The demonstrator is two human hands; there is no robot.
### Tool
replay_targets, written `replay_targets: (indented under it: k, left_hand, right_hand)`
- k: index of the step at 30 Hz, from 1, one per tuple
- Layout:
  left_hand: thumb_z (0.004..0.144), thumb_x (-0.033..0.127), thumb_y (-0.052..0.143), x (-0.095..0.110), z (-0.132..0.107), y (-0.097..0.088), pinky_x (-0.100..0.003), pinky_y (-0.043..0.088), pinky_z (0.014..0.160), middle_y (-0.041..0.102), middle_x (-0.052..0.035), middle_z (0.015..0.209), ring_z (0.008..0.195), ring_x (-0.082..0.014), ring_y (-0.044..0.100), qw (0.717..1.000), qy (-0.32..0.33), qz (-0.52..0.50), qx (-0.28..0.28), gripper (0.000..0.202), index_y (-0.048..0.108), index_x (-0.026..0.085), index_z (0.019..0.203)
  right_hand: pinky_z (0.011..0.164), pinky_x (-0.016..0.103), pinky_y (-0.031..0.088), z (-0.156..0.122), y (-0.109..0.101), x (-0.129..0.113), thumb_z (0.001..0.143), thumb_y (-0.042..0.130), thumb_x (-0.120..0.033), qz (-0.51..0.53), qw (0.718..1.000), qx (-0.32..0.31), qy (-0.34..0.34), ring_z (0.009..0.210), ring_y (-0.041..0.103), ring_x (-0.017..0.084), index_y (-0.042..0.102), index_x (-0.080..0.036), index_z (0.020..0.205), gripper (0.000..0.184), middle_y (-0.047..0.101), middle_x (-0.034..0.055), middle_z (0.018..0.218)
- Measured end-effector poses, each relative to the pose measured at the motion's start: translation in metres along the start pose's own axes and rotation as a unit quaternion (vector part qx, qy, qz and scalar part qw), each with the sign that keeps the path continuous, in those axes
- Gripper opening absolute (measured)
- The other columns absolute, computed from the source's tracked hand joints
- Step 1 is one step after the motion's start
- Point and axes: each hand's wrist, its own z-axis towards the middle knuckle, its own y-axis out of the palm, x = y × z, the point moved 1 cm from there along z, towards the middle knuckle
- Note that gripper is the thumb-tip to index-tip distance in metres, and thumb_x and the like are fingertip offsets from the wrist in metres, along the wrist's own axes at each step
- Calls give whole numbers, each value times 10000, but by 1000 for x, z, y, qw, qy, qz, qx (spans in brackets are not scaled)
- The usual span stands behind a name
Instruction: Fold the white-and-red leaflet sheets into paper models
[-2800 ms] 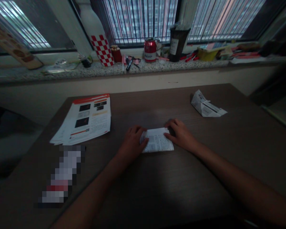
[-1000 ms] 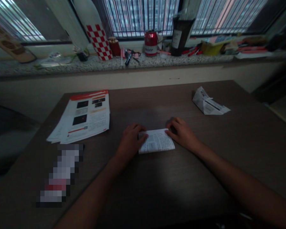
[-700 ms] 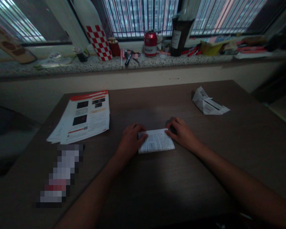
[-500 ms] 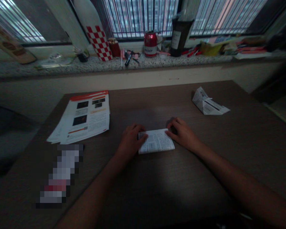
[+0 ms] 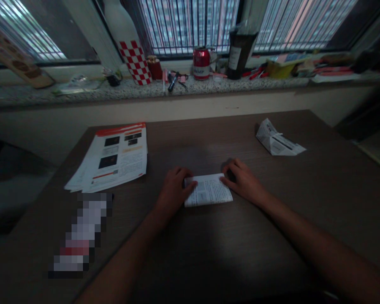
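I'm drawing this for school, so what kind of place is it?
Probably a room at home, maybe an office: there's a table with papers, a barred window, and a cluttered sill.

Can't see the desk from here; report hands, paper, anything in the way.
Left hand on left end of folded sheet, right hand at its top-right corner. Sheet on desk, print showing. Angular paper piece apart, not blocking.

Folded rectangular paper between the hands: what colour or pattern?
The folded paper is white with dark print rows and a greyish patch, seen in the head view.
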Motion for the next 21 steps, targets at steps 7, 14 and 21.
replay_targets:
  k: [7,14,21]
  left_hand:
    - [916,279,724,0,0,-1,-423,483,929,656,-79,1090,1055,-289,598,1000,-6,0,0,134,674,214,1022]
    - [925,286,707,-1,1,0,-421,483,915,652,-81,1084,1044,-288,601,1000,-2,-2,-5,130,668,205,1018]
    - [924,312,694,-2,1,0,-442,496,928,655,-82,1087,1050,-294,601,1000,-3,-3,-7,139,663,217,1020]
  right_hand:
    - [908,450,509,2,1,-4,969,681,-319,-10,1000,11,5,1037,600,296,626,-224,1037,129,593,99,1069]
    - [896,440,499,1,2,-3,971,680,-297,-16,1000,2,5,1027,594,294,631,-220,1054,123,587,99,1078]
    - [883,440,500,1,3,-3,974,676,-294,-15,1000,6,2,1017,595,295,622,-223,1043,112,594,97,1068]
